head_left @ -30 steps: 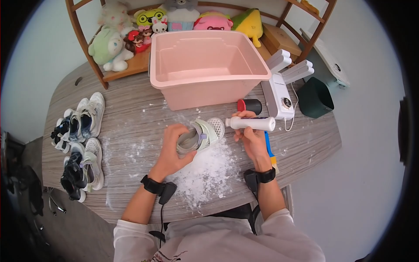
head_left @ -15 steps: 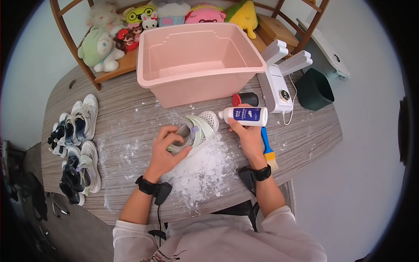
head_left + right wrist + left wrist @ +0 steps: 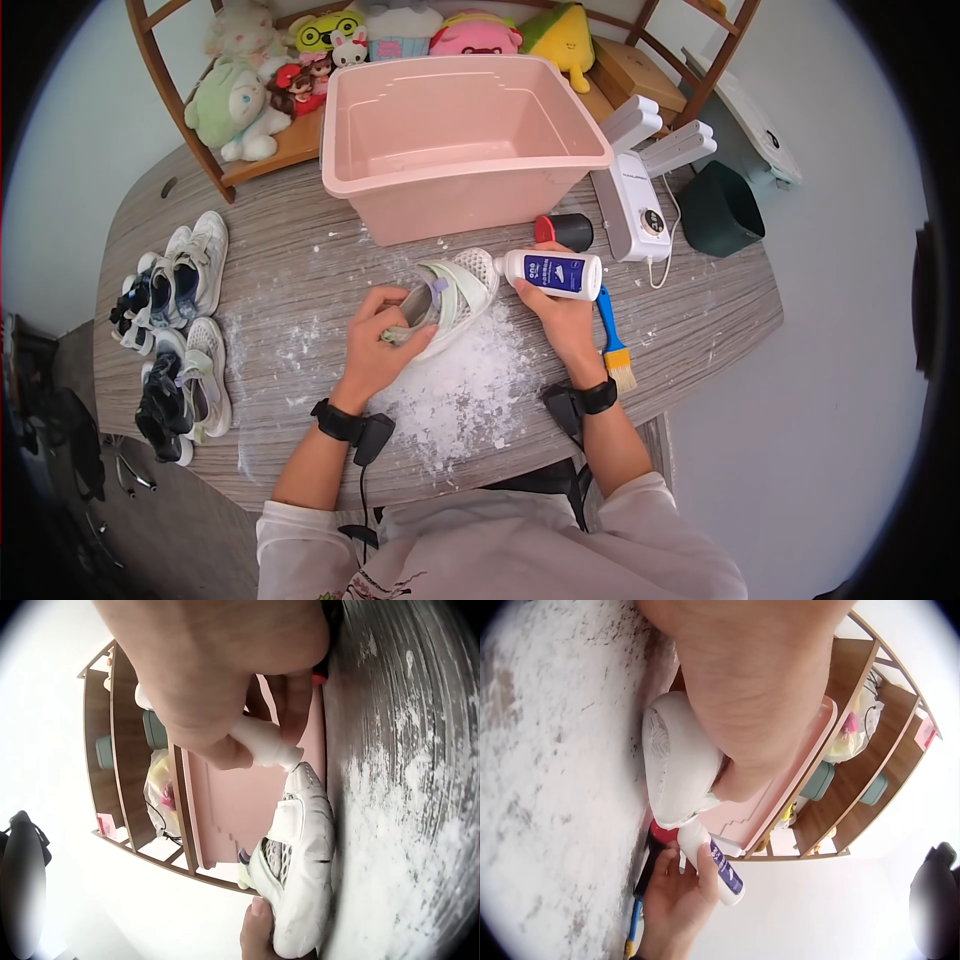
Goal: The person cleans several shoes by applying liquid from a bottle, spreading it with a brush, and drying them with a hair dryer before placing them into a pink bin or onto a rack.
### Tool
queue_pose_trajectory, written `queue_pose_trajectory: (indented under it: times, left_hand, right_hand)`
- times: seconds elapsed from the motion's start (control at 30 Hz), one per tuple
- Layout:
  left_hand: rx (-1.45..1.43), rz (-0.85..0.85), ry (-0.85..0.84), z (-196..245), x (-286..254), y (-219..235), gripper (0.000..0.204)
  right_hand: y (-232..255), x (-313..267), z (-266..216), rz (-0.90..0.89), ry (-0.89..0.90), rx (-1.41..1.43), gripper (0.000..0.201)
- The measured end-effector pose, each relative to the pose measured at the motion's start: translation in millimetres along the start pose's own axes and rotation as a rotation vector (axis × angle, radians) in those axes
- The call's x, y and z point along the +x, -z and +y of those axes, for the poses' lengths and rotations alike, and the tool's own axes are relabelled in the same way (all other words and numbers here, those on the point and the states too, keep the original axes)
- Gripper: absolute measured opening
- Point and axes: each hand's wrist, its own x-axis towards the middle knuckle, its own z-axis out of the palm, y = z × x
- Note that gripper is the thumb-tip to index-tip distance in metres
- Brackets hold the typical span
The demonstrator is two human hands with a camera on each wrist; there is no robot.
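My left hand (image 3: 378, 338) grips a small white and pale green shoe (image 3: 462, 292) by its heel, fingers inside the opening and thumb on the outside. The shoe's perforated toe points away to the right, over a patch of white powder (image 3: 455, 395). In my right hand (image 3: 565, 325) is a white bottle (image 3: 550, 273) with a dark blue label, lying nearly level. Its narrow tip (image 3: 292, 759) is right at the shoe's toe in the right wrist view. The left wrist view shows the shoe's sole edge (image 3: 660, 757) and the thumb along the bottle.
Behind the shoe stands a large pink bin (image 3: 450, 200). A dark cylinder with a red end (image 3: 565, 231), a blue-handled brush (image 3: 612, 335), a white shoe dryer (image 3: 638, 215) and a dark green bin (image 3: 720, 215) are on the right. Several shoes (image 3: 205, 265) stand at the left.
The bottle has rolled so its label faces up, and its tip has come to the shoe's toe. The shoe has turned slightly in my left hand, which still holds its heel.
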Motion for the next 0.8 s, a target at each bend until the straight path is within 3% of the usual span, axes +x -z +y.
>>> queue_pose_trajectory:
  times: [0.2,0.47,0.67,0.8]
  left_hand:
    - [0.018,0.111,0.067,-6,-1,-1,0.036]
    - [-0.008,0.159,0.14,-5,0,0,0.035]
    - [-0.051,0.171,0.199,-5,0,0,0.036]
    - [0.044,0.114,0.11,-3,2,1,0.037]
  right_hand:
    - [-5,-8,-5,-0.207,0.016,-0.013,0.04]
    - [-12,-14,3,-0.126,0.07,-0.051,0.047]
    - [-10,-18,0,-0.325,0.036,-0.043,0.048]
    - [-14,-17,2,-0.241,0.036,-0.024,0.048]
